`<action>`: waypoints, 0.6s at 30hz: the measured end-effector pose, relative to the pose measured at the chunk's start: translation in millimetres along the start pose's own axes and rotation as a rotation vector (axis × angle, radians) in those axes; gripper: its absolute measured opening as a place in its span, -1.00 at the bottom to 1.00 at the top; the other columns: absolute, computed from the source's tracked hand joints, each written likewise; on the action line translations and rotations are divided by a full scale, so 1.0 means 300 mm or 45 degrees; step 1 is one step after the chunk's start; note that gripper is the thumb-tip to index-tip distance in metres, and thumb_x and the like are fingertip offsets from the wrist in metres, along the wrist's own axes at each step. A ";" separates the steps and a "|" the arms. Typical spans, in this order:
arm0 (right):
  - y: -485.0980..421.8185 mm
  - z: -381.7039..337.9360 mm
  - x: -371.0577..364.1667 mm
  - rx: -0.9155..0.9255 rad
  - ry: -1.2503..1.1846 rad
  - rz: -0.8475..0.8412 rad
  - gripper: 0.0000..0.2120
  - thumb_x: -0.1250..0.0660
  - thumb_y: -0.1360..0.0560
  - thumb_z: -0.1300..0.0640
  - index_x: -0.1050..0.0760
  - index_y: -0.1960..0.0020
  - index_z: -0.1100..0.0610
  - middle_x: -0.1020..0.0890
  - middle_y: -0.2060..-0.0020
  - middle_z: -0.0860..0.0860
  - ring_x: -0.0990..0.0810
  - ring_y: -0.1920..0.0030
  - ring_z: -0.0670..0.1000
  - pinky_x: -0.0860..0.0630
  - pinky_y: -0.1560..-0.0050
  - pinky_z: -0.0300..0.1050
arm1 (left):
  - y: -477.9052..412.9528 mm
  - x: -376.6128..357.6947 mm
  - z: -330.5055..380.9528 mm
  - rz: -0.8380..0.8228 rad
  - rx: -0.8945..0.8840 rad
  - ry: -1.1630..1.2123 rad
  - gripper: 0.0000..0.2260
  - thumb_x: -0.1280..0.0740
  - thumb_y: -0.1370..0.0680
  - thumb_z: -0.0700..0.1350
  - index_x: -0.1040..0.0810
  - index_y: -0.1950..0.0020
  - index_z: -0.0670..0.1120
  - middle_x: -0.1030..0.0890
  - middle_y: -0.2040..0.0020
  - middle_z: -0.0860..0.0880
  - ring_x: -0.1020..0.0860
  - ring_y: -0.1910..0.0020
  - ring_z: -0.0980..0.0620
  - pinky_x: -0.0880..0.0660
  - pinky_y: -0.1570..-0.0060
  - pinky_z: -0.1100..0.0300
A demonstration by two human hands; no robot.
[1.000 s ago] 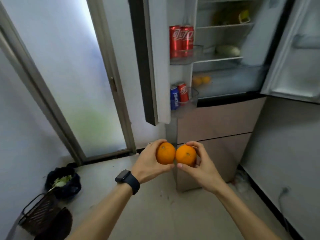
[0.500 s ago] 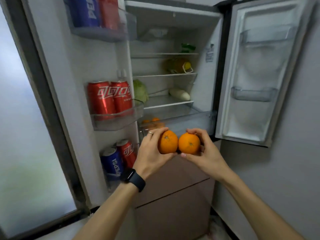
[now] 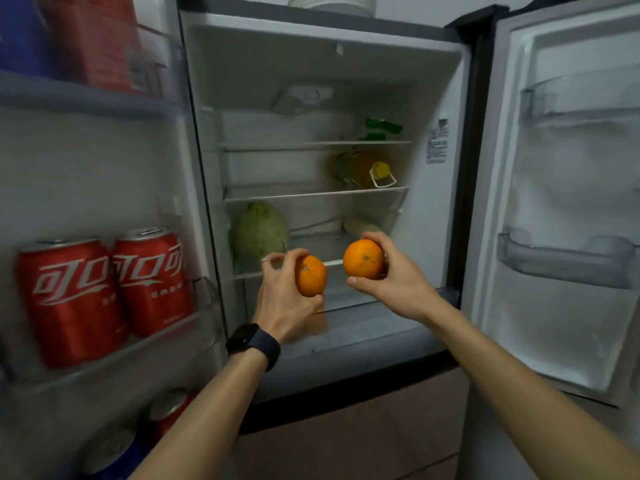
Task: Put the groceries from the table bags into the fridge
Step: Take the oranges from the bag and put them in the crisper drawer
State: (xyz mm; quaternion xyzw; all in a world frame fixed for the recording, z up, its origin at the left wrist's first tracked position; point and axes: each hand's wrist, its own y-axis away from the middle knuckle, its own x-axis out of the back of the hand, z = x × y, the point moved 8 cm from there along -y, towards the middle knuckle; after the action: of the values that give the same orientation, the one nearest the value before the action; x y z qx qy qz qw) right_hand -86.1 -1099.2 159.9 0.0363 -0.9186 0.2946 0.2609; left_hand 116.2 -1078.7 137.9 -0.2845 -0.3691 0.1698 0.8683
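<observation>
Oranges at the open fridge [image 3: 311, 64].
The left orange [image 3: 310, 276] is gripped by the left hand [image 3: 282, 301], the right orange [image 3: 363, 258] by the right hand [image 3: 398, 284].

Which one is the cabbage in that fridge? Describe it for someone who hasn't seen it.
Look inside the open fridge, at the third shelf down. The cabbage sits at its left end: round, pale green and leafy, unlike the long whitish vegetable at the right.

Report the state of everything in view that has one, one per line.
Left fridge door, open.
Right fridge door, open.
Left hand, holds left orange.
Right hand, holds right orange.
Red cans, upright in left door rack.
Yellow-capped bottle, lying on its side.
</observation>
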 end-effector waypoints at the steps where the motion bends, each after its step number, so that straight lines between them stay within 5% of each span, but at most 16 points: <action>1: -0.051 0.035 -0.015 0.006 0.006 -0.038 -0.26 -0.61 -0.37 0.00 -0.32 -0.44 -0.10 -0.48 -0.25 -0.05 -0.55 -0.16 -0.01 -0.53 -0.17 -0.08 | -0.027 -0.027 -0.040 -0.011 0.038 -0.027 -0.34 -0.58 -0.32 -0.08 -0.37 -0.33 0.11 -0.25 -0.27 -0.06 -0.37 -0.08 -0.02 -0.40 -0.05 0.17; 5: -0.251 0.190 -0.114 0.018 0.049 -0.309 -0.27 -0.64 -0.27 -0.15 -0.42 -0.36 -0.17 -0.48 -0.24 -0.06 -0.53 -0.21 0.00 -0.54 -0.21 0.00 | -0.141 -0.144 -0.220 -0.174 0.272 -0.156 -0.24 -0.59 -0.31 0.04 -0.31 -0.42 0.11 -0.29 -0.22 -0.05 -0.47 -0.17 -0.14 -0.42 -0.04 0.15; 8: -0.368 0.298 -0.226 0.047 0.241 -0.570 -0.24 -0.61 -0.25 -0.27 -0.43 -0.38 -0.21 -0.44 -0.21 -0.03 -0.47 -0.17 -0.02 -0.44 -0.12 -0.14 | -0.199 -0.218 -0.352 -0.387 0.425 -0.373 -0.19 -0.56 -0.30 0.14 -0.29 -0.47 0.07 -0.36 -0.30 -0.10 -0.48 -0.22 -0.16 -0.48 -0.08 0.08; 15: -0.444 0.499 -0.570 0.154 0.724 -1.313 -0.30 -0.57 -0.36 -0.10 -0.36 -0.43 -0.20 -0.50 -0.30 -0.04 -0.49 -0.20 0.05 -0.50 -0.17 -0.03 | -0.192 -0.333 -0.556 -0.875 0.509 -0.655 -0.31 -0.55 -0.36 0.16 -0.36 -0.41 0.09 -0.51 -0.34 -0.04 -0.45 -0.31 -0.08 -0.44 -0.23 0.11; 18: -0.427 0.550 -0.653 0.233 0.853 -1.503 -0.35 -0.50 -0.43 0.05 -0.35 -0.45 -0.21 -0.49 -0.32 -0.01 -0.50 -0.21 0.09 -0.53 -0.20 0.01 | -0.173 -0.373 -0.594 -1.042 0.488 -0.678 -0.43 -0.50 -0.43 0.15 -0.38 -0.38 0.15 -0.53 -0.33 0.04 -0.51 -0.27 -0.01 -0.42 -0.14 0.23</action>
State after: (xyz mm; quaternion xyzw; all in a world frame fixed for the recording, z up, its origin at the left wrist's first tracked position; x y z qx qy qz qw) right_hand 35.4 -1314.1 14.8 0.4597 -0.5862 0.1750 0.6438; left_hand 176.9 -1241.3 8.2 0.0999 -0.6204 -0.0523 0.7761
